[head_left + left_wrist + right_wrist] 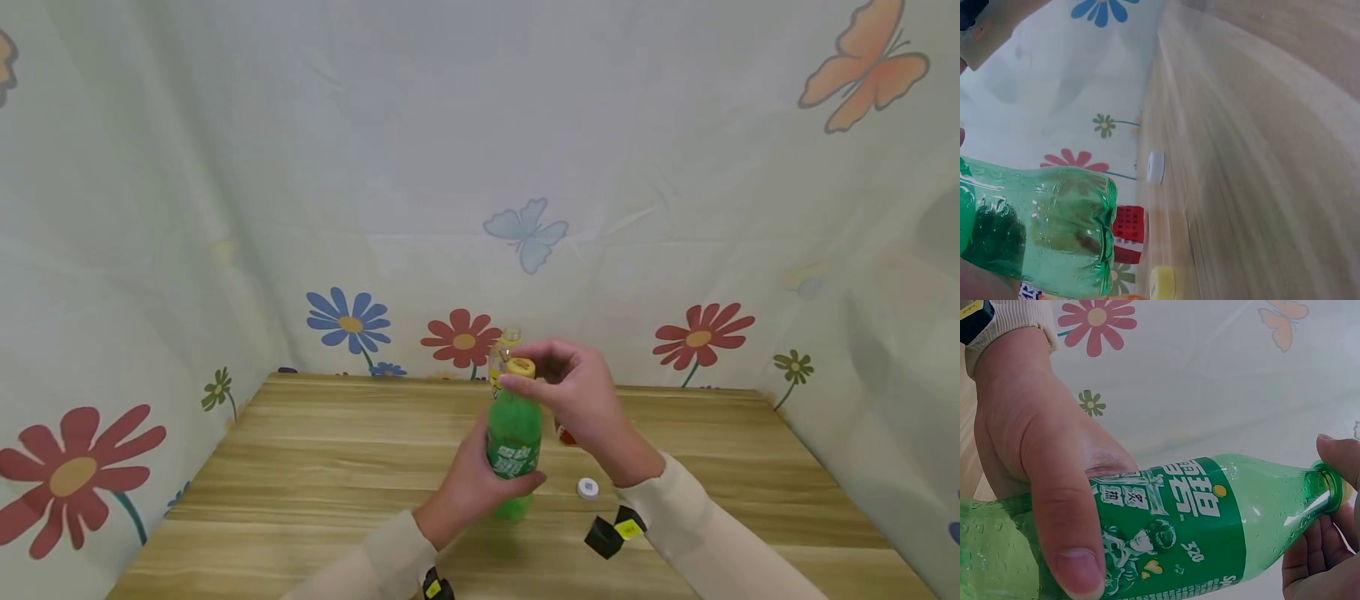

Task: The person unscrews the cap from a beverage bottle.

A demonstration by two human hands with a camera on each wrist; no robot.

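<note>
A green plastic soda bottle [514, 433] stands roughly upright in the head view, its base seemingly raised off the table. My left hand [480, 475] grips it around the lower label; the thumb crosses the printed front in the right wrist view. At the top, my right hand [573, 392] pinches the yellow cap [521, 367] between thumb and fingers. From the right wrist view, those fingers surround the bottle's neck [1325, 487] and hide most of the cap. Just behind is a clear bottle [512, 337] with a yellow label and no cap on its mouth.
A white cap [588, 488] lies on the wooden table [345, 467], right of the green bottle. Partly behind my right hand is a red-and-white object [564, 434]. The left wrist view also shows a loose yellow cap [1163, 282]. A flower-printed curtain [420, 167] surrounds the table.
</note>
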